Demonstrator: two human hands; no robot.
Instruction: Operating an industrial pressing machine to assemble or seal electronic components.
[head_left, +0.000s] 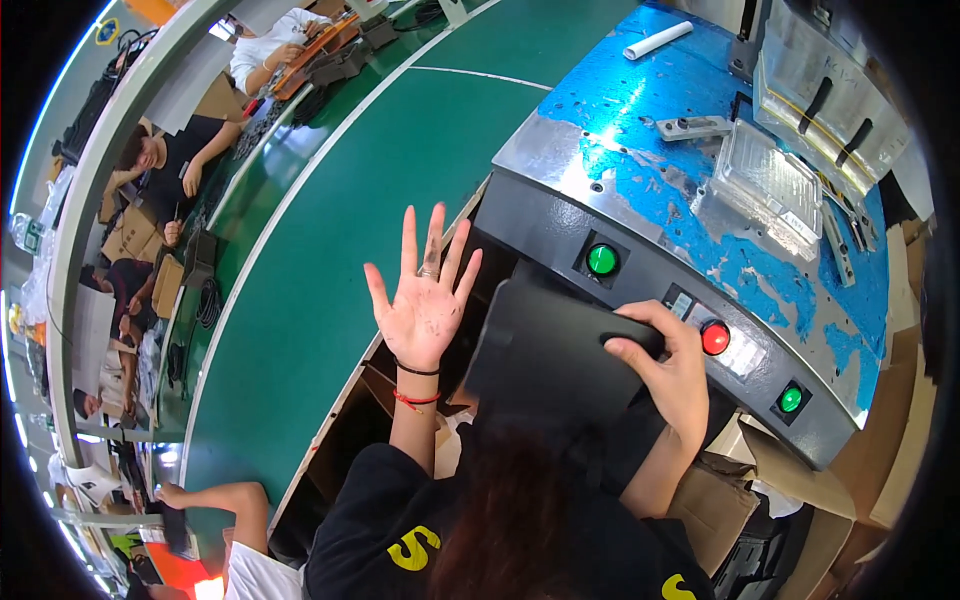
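The right grip (672,372) is narrow, closed on a black panel (560,345): we see the thumb pressed flat on the near face, while the fingers go over the upper right edge and behind. The panel lies to the left of that grip, held by its right end, and spans most of the gap toward the other hand. Its skin looks matte and smooth, like plastic, and its corners are rounded.

The left grip (420,310) is wide and holds nothing: the palm faces us, fingers spread, dark smudges on the skin, just beside the panel's left edge but apart from it. We note a metal ring (428,273) on one finger, and a black band and a red cord (415,400) at the wrist.

Behind the panel we find a grey metal front with a red button (715,338) near the right grip and two round green buttons, one at either side. Above it, the surface (640,190) shows worn, peeling blue film over shiny metal. On it we see a clear, boxy plastic case (770,185) and a white roll (658,41). To the left runs a smooth green belt (330,270); at lower right, creased brown cardboard (715,510).
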